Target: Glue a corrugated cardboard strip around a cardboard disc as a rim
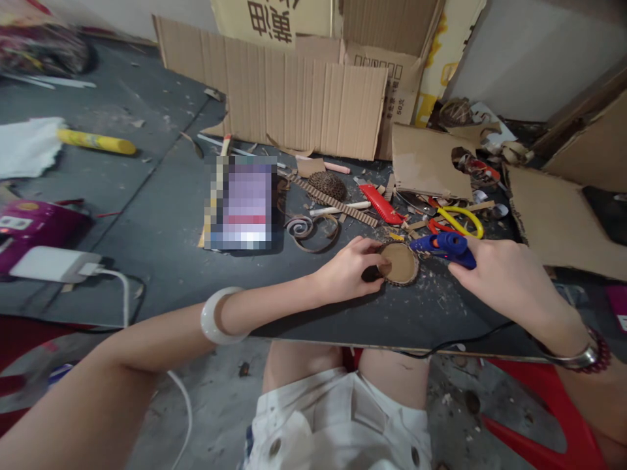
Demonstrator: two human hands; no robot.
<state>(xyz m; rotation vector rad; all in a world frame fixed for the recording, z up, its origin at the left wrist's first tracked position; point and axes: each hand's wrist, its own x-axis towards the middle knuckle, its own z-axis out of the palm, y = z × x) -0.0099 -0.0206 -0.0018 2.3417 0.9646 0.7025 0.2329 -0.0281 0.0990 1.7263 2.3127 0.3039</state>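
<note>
A small round cardboard disc [402, 262] with a rough edge lies on the dark board [196, 274] in front of me. My left hand [349, 267] is closed on the disc's left rim, fingers pinching it. My right hand [509, 281] grips a blue glue gun [443, 247], whose nozzle points left at the disc's upper right edge. A black cord runs from the gun toward the board's front edge.
Behind the disc lie a red utility knife [381, 203], yellow-handled scissors [460, 222], a cardboard spiral [308, 232], a corrugated strip [333, 199] and scraps. Cardboard sheets [304, 91] stand at the back. A white charger [53, 264] and purple device [34, 228] sit left.
</note>
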